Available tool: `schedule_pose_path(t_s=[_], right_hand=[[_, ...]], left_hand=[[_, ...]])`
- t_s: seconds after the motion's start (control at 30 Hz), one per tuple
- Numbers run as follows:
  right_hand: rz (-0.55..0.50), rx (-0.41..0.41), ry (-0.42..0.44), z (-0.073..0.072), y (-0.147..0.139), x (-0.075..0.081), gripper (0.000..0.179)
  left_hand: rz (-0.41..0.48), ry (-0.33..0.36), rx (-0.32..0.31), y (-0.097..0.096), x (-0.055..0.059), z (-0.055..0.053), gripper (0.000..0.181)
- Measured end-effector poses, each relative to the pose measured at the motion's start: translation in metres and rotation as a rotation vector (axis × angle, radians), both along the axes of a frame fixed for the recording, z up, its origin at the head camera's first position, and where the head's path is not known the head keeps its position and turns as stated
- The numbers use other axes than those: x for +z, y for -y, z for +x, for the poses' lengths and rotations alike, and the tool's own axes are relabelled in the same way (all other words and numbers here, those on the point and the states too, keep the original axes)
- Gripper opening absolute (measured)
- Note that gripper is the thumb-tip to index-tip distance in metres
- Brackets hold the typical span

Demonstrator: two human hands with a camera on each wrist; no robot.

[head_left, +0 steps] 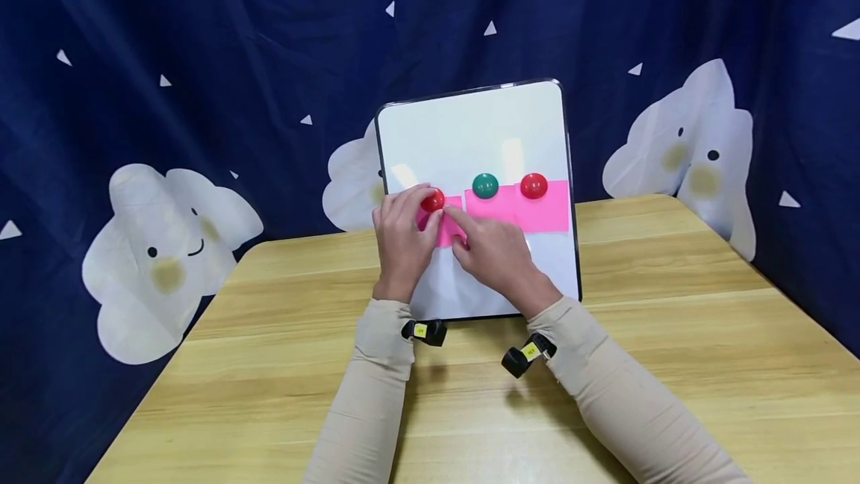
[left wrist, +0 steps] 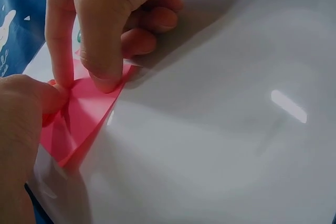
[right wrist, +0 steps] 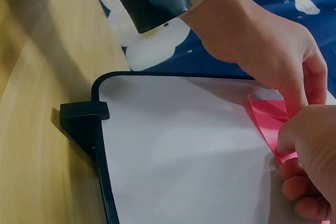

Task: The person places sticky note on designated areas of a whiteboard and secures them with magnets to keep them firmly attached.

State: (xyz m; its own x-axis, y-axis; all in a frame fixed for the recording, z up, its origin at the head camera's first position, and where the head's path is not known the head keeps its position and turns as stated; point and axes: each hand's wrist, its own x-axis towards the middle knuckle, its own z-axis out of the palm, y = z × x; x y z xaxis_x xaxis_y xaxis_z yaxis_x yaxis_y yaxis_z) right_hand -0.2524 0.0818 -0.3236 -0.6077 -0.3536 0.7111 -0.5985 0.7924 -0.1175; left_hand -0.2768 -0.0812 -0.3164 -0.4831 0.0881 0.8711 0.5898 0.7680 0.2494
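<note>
A whiteboard [head_left: 463,125] stands tilted on the table, with pink paper notes on it. At the leftmost pink note [left wrist: 89,108], my left hand [head_left: 405,234] grips a round red magnet [head_left: 433,200] between thumb and fingers. My right hand [head_left: 496,251] presses on the same note, its index finger straight beside the magnet and its thumb lower on the paper. The note is creased, and its lower edge stands off the board in the left wrist view. A green magnet [head_left: 485,185] and a second red magnet [head_left: 534,185] sit at the top of the pink notes [head_left: 544,216] to the right.
A black foot [right wrist: 84,116] props the whiteboard's lower edge on the wooden table [head_left: 269,379]. Behind the table hangs a dark blue curtain [head_left: 269,36] with white clouds and triangles. Each wrist wears a small black camera.
</note>
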Motion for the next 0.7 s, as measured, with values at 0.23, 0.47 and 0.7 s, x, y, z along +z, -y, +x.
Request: schedule_pose_path(t_s=[0.23, 0.47, 0.7], right_hand=[[-0.003, -0.006, 0.018, 0.0015, 0.0, 0.0002, 0.05], [0.002, -0.018, 0.02, 0.0017, 0.0014, -0.0008, 0.051], [0.002, -0.017, 0.029, 0.0021, 0.0009, -0.0004, 0.052]], left_hand=[[-0.004, -0.007, 0.008, 0.0003, 0.0004, -0.0004, 0.036], [-0.011, -0.008, 0.014, 0.001, 0.0004, 0.0001, 0.038], [-0.008, -0.002, 0.01, -0.0001, 0.0009, 0.0004, 0.036]])
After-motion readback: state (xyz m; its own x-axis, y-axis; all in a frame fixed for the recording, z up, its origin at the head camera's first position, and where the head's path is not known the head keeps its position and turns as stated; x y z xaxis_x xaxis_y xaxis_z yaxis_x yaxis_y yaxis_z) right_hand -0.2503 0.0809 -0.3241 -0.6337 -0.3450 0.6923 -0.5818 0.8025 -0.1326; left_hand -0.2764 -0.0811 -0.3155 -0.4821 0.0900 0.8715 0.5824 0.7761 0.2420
